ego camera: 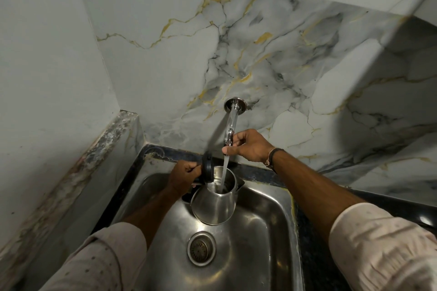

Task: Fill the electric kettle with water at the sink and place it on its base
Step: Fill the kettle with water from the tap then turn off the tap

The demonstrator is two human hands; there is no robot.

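Two sleeves (383, 250), two hands, one kettle (214, 203), one tap (231, 123), one sink (260, 231).

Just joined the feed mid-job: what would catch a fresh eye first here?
The stream of water falling from the wall tap into the open steel kettle, held over the sink. The left hand grips the kettle's handle with the black lid flipped up; the right hand is on the tap. Behind, gold-veined marble wall.
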